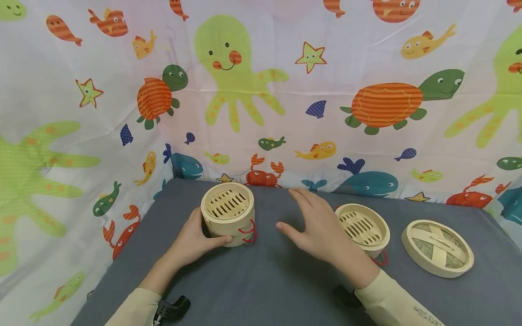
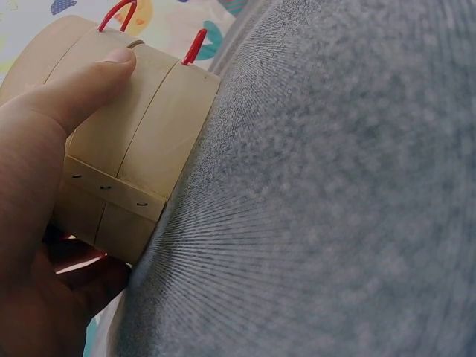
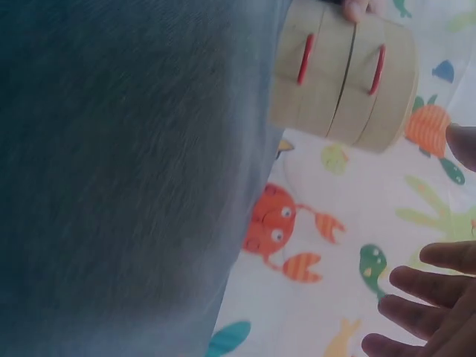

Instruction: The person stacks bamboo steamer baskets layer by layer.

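Observation:
Two bamboo steamer baskets [image 1: 232, 228] with red side loops stand stacked on the left part of the table. My left hand [image 1: 193, 240] grips this stack from its left side, thumb across the front; in the left wrist view the thumb lies near the seam between the tiers [image 2: 141, 111]. Slats show in the top tier. My right hand [image 1: 318, 226] is held in the air to the right of the stack, fingers extended and apart from it. Behind that hand and forearm, partly hidden, sits another slatted steamer basket [image 1: 369, 228] with a red loop.
A round bamboo steamer lid [image 1: 438, 249] with crossed strips lies at the right on the grey cloth-covered table [image 1: 261, 290]. A white curtain [image 1: 261, 104] printed with sea animals hangs along the back and left side. Black straps [image 1: 173, 309] are at my wrists.

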Tool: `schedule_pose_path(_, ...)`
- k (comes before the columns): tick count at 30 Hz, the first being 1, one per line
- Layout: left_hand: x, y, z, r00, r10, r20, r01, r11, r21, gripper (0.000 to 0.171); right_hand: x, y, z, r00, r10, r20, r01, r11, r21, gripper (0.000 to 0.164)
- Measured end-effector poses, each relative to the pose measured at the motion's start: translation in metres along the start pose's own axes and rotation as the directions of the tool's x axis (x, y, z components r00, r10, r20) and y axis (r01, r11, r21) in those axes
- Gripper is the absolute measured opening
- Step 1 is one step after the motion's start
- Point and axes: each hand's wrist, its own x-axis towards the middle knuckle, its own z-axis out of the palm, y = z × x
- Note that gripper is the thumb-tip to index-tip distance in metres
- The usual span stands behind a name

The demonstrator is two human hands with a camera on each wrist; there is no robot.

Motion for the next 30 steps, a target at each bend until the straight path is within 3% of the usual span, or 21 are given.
schedule_pose_path(14,0.003,-0.001,0.004,1.0,0.016,0.004,-0.016,1.0,0.004,0.123,-0.029,0.048,-0.021,0.994,0.106,0.032,-0.104,0.992,-0.074,0.087)
schedule_pose_path(30,-0.001,0.001,0.001,1.0,-0.007,0.001,0.007,1.0,0.0,0.122,-0.067,0.082,-0.031,0.986,0.158,-0.051,-0.162,0.982,-0.097,0.082)
